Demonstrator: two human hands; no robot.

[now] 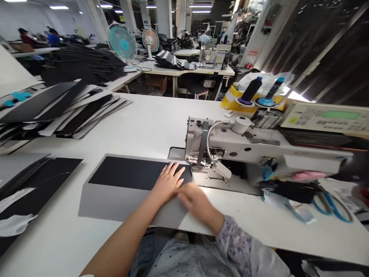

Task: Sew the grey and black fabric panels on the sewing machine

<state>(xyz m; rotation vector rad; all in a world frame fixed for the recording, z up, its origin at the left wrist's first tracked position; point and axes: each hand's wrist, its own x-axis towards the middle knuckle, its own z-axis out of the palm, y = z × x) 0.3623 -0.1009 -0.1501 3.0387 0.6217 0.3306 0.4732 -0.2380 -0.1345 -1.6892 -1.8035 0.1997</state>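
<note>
My left hand (pixel 170 180) lies flat with fingers spread on a black fabric panel (pixel 127 172). Beneath that panel is a larger grey sheet (pixel 106 202), showing along its near side. My right hand (pixel 198 206), blurred by motion, is beside the left one over the near right part of the grey sheet. Its fingers look bent, but what they hold, if anything, cannot be made out. The panel's right end reaches the needle area of a white sewing machine (pixel 239 142), just beyond my left fingertips.
Stacked grey and black pieces (pixel 72 107) cover the table's left back, with more dark pieces (pixel 43 188) nearer. Two thread cones (pixel 252 90) and a control panel (pixel 325 117) stand behind the machine. Blue-edged tape rolls (pixel 331 206) lie at right. Fans (pixel 122 42) and people are farther off.
</note>
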